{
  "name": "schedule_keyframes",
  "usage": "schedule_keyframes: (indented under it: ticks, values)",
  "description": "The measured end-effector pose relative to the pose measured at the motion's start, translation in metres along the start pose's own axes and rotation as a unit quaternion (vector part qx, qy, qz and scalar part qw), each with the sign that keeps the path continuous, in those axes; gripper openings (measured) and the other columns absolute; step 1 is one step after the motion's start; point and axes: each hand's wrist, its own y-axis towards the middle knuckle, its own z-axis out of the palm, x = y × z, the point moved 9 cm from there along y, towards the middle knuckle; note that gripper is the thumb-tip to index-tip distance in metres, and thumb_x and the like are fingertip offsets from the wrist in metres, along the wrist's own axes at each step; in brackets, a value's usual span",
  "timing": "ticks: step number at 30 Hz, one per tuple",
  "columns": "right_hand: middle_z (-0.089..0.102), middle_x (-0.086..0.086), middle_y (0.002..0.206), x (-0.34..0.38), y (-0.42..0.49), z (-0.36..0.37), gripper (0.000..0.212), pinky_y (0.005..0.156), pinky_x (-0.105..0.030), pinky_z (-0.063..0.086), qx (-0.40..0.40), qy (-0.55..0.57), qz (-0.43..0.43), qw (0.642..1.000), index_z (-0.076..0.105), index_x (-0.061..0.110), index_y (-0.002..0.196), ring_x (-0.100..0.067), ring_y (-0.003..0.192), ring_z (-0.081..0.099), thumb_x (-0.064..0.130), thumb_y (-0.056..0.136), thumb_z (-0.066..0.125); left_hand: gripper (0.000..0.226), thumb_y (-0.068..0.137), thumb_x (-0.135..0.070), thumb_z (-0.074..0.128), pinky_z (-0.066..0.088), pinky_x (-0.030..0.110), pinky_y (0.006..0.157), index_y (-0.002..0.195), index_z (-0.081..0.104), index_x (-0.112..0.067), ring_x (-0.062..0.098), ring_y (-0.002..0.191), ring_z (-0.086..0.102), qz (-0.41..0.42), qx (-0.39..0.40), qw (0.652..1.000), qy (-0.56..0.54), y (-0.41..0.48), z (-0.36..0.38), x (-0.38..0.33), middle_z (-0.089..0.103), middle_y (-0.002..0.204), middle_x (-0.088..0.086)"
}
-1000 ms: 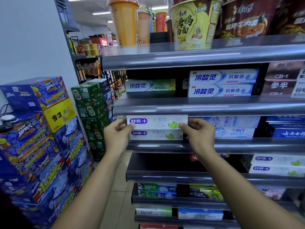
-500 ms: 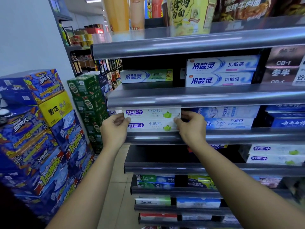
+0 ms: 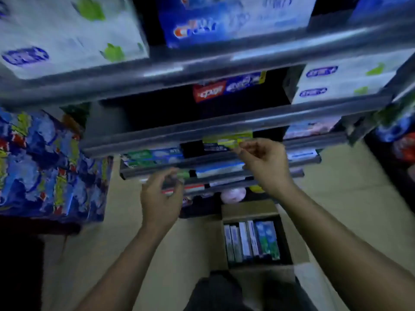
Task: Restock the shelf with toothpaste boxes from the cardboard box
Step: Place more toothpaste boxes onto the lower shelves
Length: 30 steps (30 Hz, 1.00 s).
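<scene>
Fingers (image 3: 247, 145) of our left hand (image 3: 160, 198) and right hand (image 3: 262, 163) are curling loosely, holding nothing (blurred). We are looking down now, having released the white toothpaste box (image 3: 67, 25) onto the shelf (image 3: 157, 72); more toothpaste boxes (image 3: 251, 241) are waiting in the cardboard box (image 3: 249, 209) below for the next pick.

1 wide-angle camera, worn on the person's head, is looking forward and steeply down the face of the shelf unit (image 3: 202, 70), sitting so near that its uppermost edge is stretching across the upper third of the frame. The left hand (image 3: 160, 198) and right hand (image 3: 267, 164) are showing at centre, with the forearms (image 3: 125, 261) entering from the bottom edge. The cardboard box (image 3: 247, 209) is lying on the floor (image 3: 336, 187) at lower centre-right. Blur is softening the whole view.
</scene>
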Motion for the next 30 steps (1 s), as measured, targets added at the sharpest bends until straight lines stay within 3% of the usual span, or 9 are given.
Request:
schedule_keyframes:
  ticks: [3, 7, 10, 13, 17, 19, 21, 24, 30]
  values:
    - [0.072, -0.006, 0.075, -0.136, -0.008, -0.032, 0.004, 0.063, -0.036, 0.057, -0.001, -0.028, 0.143, 0.989, 0.075, 0.004, 0.091, -0.016, 0.068, 0.069, 0.006, 0.087, 0.075, 0.041, 0.085, 0.004, 0.073, 0.042, 0.004, 0.07, 0.107, 0.068, -0.03, -0.002, 0.081, 0.061, -0.083, 0.136, 0.987, 0.028, -0.071, 0.09, 0.06, 0.067, 0.089, -0.011]
    - [0.074, -0.021, 0.082, -0.315, -0.046, -0.057, 0.016, 0.072, -0.059, 0.057, 0.022, -0.07, 0.296, 0.952, 0.07, 0.012, 0.071, -0.035, 0.073, 0.068, 0.005, 0.086, 0.071, 0.035, 0.078, -0.019, 0.068, 0.048, 0.015, 0.07, 0.099, 0.063, -0.046, 0.0, 0.075, 0.062, -0.192, 0.26, 0.945, 0.056, -0.166, 0.201, 0.138, 0.069, 0.084, -0.019]
    - [0.073, -0.017, 0.082, -0.425, -0.082, -0.055, 0.012, 0.077, -0.053, 0.058, 0.053, -0.098, 0.369, 0.923, 0.074, 0.011, 0.076, -0.033, 0.077, 0.068, 0.007, 0.087, 0.071, 0.025, 0.073, -0.027, 0.065, 0.054, 0.032, 0.08, 0.096, 0.071, -0.033, 0.007, 0.077, 0.066, -0.304, 0.307, 0.9, 0.061, -0.233, 0.278, 0.207, 0.072, 0.084, -0.01]
    - [0.063, -0.001, 0.059, -0.53, -0.121, -0.038, 0.018, 0.065, -0.037, 0.049, 0.095, -0.117, 0.419, 0.895, 0.07, 0.019, 0.065, -0.024, 0.062, 0.059, 0.017, 0.083, 0.073, 0.027, 0.077, -0.038, 0.069, 0.052, 0.029, 0.081, 0.102, 0.071, -0.029, 0.019, 0.093, 0.069, -0.365, 0.366, 0.843, 0.149, -0.297, 0.351, 0.284, 0.073, 0.093, -0.007]
    - [0.073, -0.007, 0.078, -0.642, -0.166, -0.008, 0.02, 0.079, -0.045, 0.058, 0.106, -0.09, 0.478, 0.867, 0.068, 0.023, 0.066, -0.033, 0.081, 0.071, 0.014, 0.084, 0.071, 0.044, 0.076, -0.049, 0.063, 0.054, 0.032, 0.077, 0.105, 0.068, -0.016, 0.027, 0.094, 0.069, -0.399, 0.418, 0.791, 0.199, -0.365, 0.436, 0.385, 0.073, 0.1, 0.007]
    - [0.075, -0.008, 0.083, -0.679, -0.176, 0.002, 0.02, 0.082, -0.053, 0.059, 0.1, -0.08, 0.488, 0.863, 0.069, 0.023, 0.067, -0.034, 0.085, 0.072, 0.014, 0.084, 0.069, 0.044, 0.085, -0.053, 0.066, 0.046, 0.028, 0.069, 0.108, 0.063, -0.016, 0.029, 0.095, 0.066, -0.395, 0.427, 0.782, 0.224, -0.387, 0.474, 0.428, 0.068, 0.104, 0.005]
    - [0.075, -0.004, 0.08, -0.711, -0.183, 0.008, 0.02, 0.081, -0.054, 0.059, 0.099, -0.075, 0.494, 0.861, 0.07, 0.027, 0.064, -0.033, 0.083, 0.072, 0.018, 0.082, 0.071, 0.054, 0.091, -0.052, 0.065, 0.039, 0.021, 0.063, 0.128, 0.056, -0.013, 0.029, 0.099, 0.063, -0.404, 0.431, 0.773, 0.23, -0.412, 0.513, 0.469, 0.065, 0.119, 0.008]
    - [0.074, 0.002, 0.078, -0.74, -0.189, 0.01, 0.013, 0.083, -0.05, 0.058, 0.101, -0.056, 0.491, 0.863, 0.073, 0.03, 0.067, -0.029, 0.081, 0.072, 0.022, 0.077, 0.071, 0.08, 0.09, -0.046, 0.067, 0.04, 0.023, 0.08, 0.155, 0.033, -0.013, 0.033, 0.125, 0.058, -0.441, 0.405, 0.771, 0.217, -0.436, 0.561, 0.513, 0.049, 0.152, 0.013]
    - [0.072, -0.007, 0.084, -0.772, -0.2, -0.001, 0.015, 0.072, -0.035, 0.05, 0.075, -0.01, 0.49, 0.868, 0.07, 0.024, 0.079, -0.025, 0.074, 0.065, 0.012, 0.088, 0.072, 0.088, 0.084, -0.036, 0.073, 0.044, 0.029, 0.078, 0.155, 0.028, -0.008, 0.035, 0.12, 0.06, -0.458, 0.391, 0.77, 0.212, -0.464, 0.614, 0.563, 0.056, 0.141, 0.014]
